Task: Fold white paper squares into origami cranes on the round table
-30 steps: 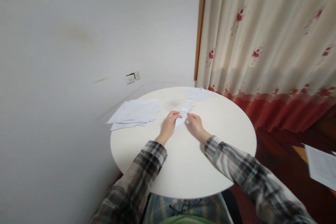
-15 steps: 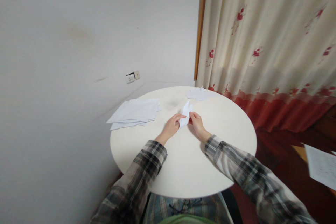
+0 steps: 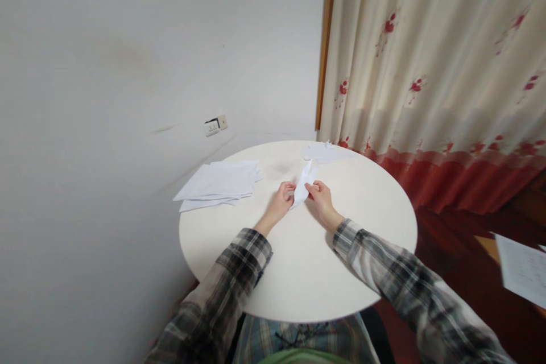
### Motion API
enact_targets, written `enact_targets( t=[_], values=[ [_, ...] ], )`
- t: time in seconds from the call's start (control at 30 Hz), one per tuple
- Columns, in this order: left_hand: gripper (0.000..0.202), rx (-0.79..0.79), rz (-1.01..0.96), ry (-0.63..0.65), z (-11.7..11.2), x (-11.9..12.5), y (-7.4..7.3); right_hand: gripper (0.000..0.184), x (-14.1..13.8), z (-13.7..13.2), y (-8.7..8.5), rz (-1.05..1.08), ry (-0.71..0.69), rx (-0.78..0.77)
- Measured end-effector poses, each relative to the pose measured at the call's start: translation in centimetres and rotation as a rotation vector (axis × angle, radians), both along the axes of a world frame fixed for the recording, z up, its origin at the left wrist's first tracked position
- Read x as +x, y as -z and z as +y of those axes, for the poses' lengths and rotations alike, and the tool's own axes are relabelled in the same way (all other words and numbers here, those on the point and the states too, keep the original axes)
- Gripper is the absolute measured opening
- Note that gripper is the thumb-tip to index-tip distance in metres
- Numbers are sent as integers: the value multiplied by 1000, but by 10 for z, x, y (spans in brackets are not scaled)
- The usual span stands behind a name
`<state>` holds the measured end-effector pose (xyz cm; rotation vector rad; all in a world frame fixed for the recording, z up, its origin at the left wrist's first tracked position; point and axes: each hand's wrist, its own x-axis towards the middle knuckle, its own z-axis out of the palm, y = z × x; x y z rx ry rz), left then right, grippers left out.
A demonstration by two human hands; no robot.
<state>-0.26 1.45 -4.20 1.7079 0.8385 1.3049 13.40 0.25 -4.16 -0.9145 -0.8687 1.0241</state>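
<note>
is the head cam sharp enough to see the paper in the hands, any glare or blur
Head view: soft, even light, no glare on the table; the folded paper pinched between left hand and right hand is fairly sharp but pale against it; the plaid sleeves at the bottom edge look smeared and stretched.

Both hands pinch a small folded white paper piece (image 3: 303, 185) above the round white worktop (image 3: 298, 273), the left hand (image 3: 281, 203) on one side, the right hand (image 3: 323, 200) on the other. A stack of white sheets (image 3: 219, 183) lies left, crumpled paper scraps (image 3: 323, 152) at the far edge.
</note>
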Motion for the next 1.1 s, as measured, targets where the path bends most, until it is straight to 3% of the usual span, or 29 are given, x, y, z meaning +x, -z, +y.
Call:
enact_targets(
  t=[0.2,0.37,0.77,1.1],
  values=[
    [15,-224,-10,93,-2,-2,-4,32,-1,0,-2,-12,24,-19],
    [52,-471,-59,245,-5,-2,-7,32,-3,-3,-5,-77,55,-13],
    [42,-403,86,164,-12,-2,-7,21,-1,-5,-8,-210,261,55],
    [39,-439,66,64,-13,-1,-9,21,2,-5,-7,-161,310,134]
  ],
)
